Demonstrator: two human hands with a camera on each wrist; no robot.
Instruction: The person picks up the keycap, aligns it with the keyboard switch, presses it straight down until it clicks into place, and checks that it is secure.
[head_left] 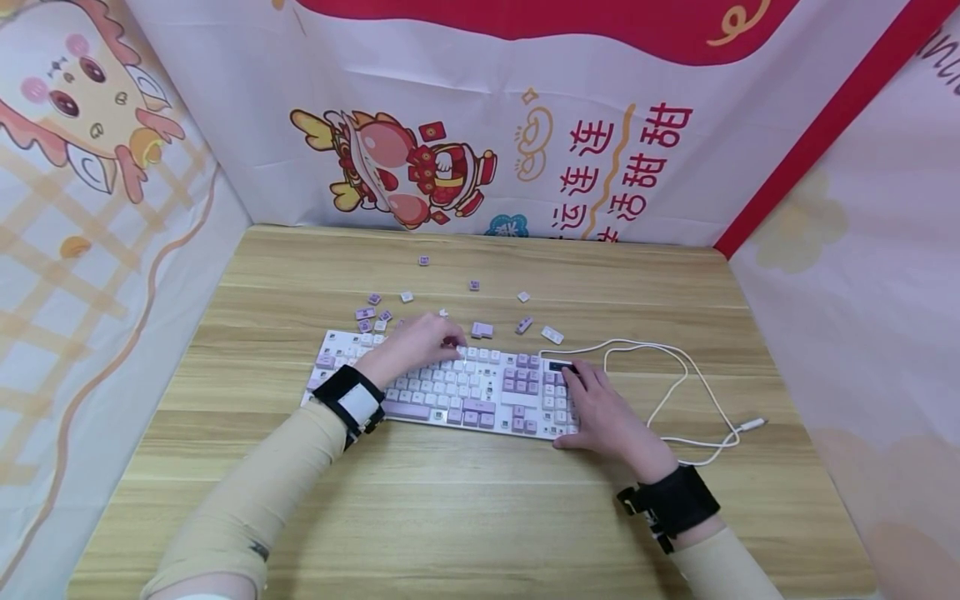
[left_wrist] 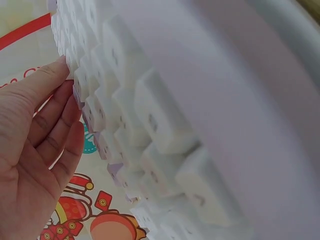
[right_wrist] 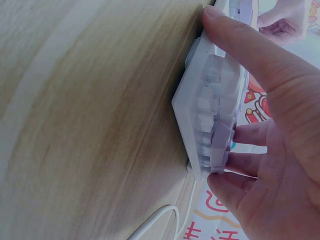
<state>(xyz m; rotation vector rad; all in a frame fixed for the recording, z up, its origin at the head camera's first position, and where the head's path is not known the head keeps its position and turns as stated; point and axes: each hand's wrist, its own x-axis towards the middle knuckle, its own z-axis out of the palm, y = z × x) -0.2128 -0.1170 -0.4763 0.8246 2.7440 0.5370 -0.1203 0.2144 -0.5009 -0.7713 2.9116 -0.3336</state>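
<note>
A white and lilac keyboard (head_left: 450, 387) lies on the wooden table, some of its key positions showing bare switches. My left hand (head_left: 420, 340) reaches over its left half to the back rows. In the left wrist view the thumb and forefinger of that left hand (left_wrist: 37, 120) pinch at a white keycap (left_wrist: 71, 70), and the other fingers are bent behind it. My right hand (head_left: 603, 412) holds the keyboard's right end. The right wrist view shows the right thumb (right_wrist: 235, 30) on the front edge and the fingertips (right_wrist: 237, 162) on the keys along the far side.
Loose purple and white keycaps (head_left: 365, 313) lie scattered behind the keyboard, among them a wide lilac one (head_left: 482, 330) and a long white one (head_left: 552, 334). A white cable (head_left: 697, 383) loops to the right, ending in a plug (head_left: 752, 424). Printed cloth (head_left: 480, 100) hangs behind the table.
</note>
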